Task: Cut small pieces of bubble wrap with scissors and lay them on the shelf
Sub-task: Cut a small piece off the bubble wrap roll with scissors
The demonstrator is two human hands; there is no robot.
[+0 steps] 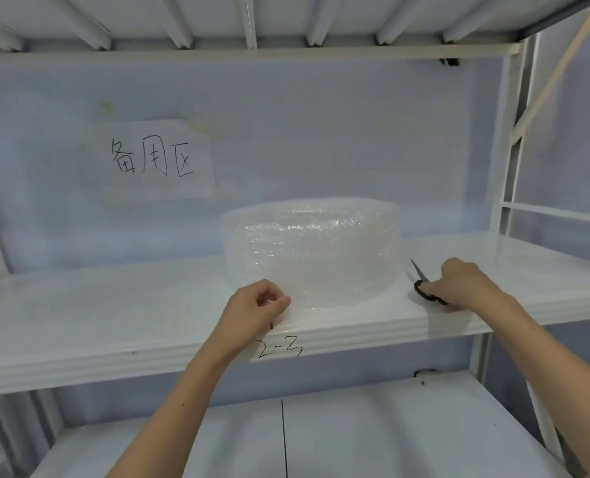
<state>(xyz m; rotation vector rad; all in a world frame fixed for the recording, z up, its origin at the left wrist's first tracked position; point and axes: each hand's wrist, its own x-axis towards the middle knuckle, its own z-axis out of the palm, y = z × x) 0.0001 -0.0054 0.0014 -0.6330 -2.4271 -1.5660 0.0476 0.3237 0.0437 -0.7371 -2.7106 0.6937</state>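
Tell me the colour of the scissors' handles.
Black, seen in the head view: the scissors are in the right hand.

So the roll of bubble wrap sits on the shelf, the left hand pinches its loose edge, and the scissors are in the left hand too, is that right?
Not quite. The scissors are in the right hand, to the right of the roll of bubble wrap, as the head view shows. The rest holds: the roll sits on the shelf and the left hand pinches its loose edge.
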